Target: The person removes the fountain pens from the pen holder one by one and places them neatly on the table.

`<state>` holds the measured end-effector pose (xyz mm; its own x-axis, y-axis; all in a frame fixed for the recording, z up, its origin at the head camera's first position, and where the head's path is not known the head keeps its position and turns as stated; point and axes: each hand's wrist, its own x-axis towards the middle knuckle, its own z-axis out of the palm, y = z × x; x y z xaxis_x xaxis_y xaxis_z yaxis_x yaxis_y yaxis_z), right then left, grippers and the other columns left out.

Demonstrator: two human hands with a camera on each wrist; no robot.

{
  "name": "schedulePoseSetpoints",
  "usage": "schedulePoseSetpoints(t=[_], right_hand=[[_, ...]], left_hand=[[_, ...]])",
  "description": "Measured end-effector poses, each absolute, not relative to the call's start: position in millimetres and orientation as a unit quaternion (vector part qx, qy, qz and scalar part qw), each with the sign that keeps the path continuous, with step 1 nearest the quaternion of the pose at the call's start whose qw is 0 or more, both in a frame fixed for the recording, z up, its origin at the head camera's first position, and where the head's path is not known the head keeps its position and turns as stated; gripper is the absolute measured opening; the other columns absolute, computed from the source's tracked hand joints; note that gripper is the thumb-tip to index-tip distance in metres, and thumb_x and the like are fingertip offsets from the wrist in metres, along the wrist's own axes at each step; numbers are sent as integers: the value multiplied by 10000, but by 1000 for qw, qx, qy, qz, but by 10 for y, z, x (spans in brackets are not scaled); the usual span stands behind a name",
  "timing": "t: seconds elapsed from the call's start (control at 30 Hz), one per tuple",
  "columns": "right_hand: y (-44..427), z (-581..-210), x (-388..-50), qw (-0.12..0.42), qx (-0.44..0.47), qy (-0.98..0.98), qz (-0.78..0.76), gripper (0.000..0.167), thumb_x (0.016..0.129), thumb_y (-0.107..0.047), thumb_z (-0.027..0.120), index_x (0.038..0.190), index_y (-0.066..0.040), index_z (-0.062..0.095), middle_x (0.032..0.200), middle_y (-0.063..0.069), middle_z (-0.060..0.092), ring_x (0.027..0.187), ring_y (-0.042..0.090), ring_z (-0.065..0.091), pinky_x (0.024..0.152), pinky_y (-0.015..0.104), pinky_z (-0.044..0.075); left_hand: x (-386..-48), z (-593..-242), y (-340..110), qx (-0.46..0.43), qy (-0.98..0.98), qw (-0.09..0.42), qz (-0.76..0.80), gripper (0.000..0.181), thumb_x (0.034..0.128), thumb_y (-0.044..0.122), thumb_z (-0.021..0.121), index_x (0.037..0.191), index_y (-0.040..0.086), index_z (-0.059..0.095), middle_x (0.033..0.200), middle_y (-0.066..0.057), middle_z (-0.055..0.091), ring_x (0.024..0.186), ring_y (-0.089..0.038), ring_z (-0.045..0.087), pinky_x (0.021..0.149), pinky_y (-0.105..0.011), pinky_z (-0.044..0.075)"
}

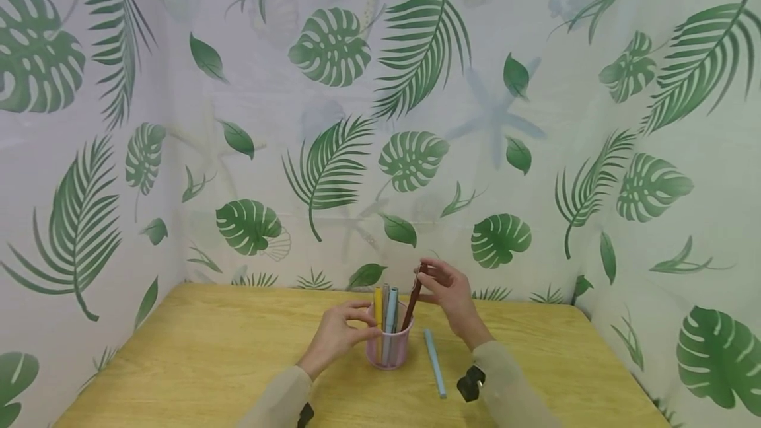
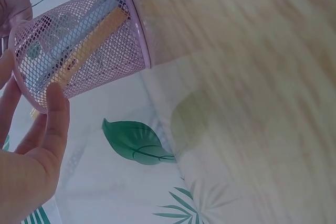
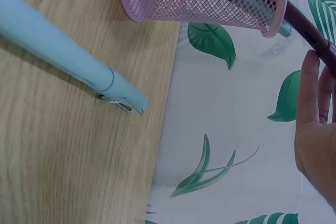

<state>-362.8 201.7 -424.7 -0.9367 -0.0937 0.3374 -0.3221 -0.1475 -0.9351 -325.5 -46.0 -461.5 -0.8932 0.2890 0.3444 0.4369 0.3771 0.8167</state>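
A pink mesh pen cup stands upright on the table, holding several pens. Its left side and rim are held by my left hand, with the thumb against the mesh. My right hand pinches the upper end of a dark brown pen, which leans to the right with its lower end inside the cup. A yellow pen, a grey pen and a light blue pen stick up beside it. Another light blue pen lies on the table, right of the cup.
The wood-patterned table ends at a back edge just behind the cup. A white curtain with green leaf prints surrounds it at the back and both sides. Dark wrist devices sit at both sleeves.
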Motion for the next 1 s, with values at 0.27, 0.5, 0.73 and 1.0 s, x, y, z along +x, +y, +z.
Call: schedulePoseSetpoints(t=[0.27,0.5,0.73,1.0], right_hand=[[2044,-4209,-3626,86,159,-642,745,250,926,-98,676,1169,-147,648,1061,22,719,914,126,695,758,406,608],[2050,-4165,-3598,88,171,-619,761,299,923,-82,675,1216,-104,625,1027,-19,725,904,128,700,768,424,605],[2091,-4122,-3583,96,155,-615,767,281,937,-78,654,1214,-115,624,1033,-25,727,926,132,707,771,413,604],[2140,-4081,-3591,89,157,-597,782,254,940,-67,647,1179,-153,640,1011,-32,734,905,148,708,770,408,605]], left_hand=[[-3234,-4618,-452,-225,-820,68,-522,179,810,270,800,885,111,768,1368,-149,595,1282,-437,510,940,-566,514],[-3236,-4619,-446,-223,-824,73,-516,169,803,278,802,878,131,769,1362,-141,603,1253,-428,542,977,-607,473],[-3221,-4620,-452,-219,-830,76,-507,160,804,286,797,876,146,767,1358,-145,606,1245,-426,552,993,-637,443],[-3225,-4601,-450,-224,-832,86,-500,149,803,292,795,861,158,765,1346,-142,614,1240,-412,563,994,-614,456]])
